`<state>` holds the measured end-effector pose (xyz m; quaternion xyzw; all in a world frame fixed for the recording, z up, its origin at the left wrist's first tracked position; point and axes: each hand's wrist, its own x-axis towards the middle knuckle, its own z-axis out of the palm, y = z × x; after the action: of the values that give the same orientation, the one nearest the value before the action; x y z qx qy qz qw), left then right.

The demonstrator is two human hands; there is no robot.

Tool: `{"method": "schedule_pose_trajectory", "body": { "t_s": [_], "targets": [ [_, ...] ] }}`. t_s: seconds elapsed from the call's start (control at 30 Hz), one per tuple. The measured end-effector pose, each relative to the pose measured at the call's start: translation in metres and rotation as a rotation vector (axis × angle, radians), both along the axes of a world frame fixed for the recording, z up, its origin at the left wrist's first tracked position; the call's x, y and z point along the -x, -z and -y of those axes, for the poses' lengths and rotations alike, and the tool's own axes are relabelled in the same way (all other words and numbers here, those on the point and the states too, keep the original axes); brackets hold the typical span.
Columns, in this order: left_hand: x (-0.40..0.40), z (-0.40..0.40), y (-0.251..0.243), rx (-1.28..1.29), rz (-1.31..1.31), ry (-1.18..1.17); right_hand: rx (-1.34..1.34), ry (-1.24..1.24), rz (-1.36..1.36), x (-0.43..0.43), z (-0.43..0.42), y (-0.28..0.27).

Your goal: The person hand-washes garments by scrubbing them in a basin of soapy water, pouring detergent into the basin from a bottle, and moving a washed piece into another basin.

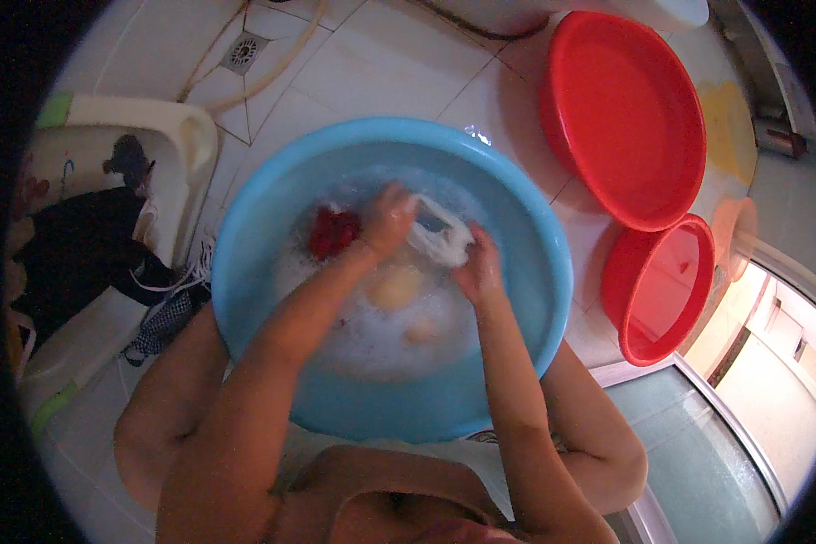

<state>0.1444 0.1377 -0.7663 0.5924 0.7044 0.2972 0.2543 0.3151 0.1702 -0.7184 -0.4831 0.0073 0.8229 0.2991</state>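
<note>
Between my hands a wet white cloth [442, 238] is stretched in a loop over a big blue plastic basin [530, 197]. My left hand [389, 219] is closed on the cloth's upper left end, its fingers a little blurred. My right hand [481, 266] grips its right end near the basin's inner wall. Beneath them lies sudsy water [374, 340]. A dark red cloth [332, 233] floats just left of my left hand. Two yellowish things, partly under the suds, show below the white cloth; what they are I cannot tell.
Two red plastic basins [625, 122] [666, 292] stand at the right, the lower one holding water. At the left, a cream plastic tub [197, 146] holds black clothing [75, 251]. A floor drain [245, 52] and a hose [292, 61] lie at upper left. A glass-paneled door [700, 435] is at lower right.
</note>
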Motion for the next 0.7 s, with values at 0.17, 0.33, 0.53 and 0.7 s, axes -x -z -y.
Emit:
{"method": "schedule_pose_trajectory", "body": {
  "t_s": [0.17, 0.33, 0.53, 0.7],
  "targets": [
    [-0.029, 0.009, 0.02, -0.02, -0.282, 0.349, -0.417, -0.153, 0.66, -0.027, 0.029, 0.006],
    [0.014, 0.04, 0.095, 0.207, -0.026, 0.493, -0.145, -0.062, 0.396, 0.064, 0.052, -0.015],
    [-0.132, 0.032, -0.07, 0.052, -0.017, -0.312, 0.215, 0.01, -0.319, 0.018, 0.006, 0.003],
    [-0.083, 0.01, -0.049, -0.259, 0.197, 0.214, -0.061, -0.066, 0.007, -0.008, 0.027, 0.057]
  ]
}}
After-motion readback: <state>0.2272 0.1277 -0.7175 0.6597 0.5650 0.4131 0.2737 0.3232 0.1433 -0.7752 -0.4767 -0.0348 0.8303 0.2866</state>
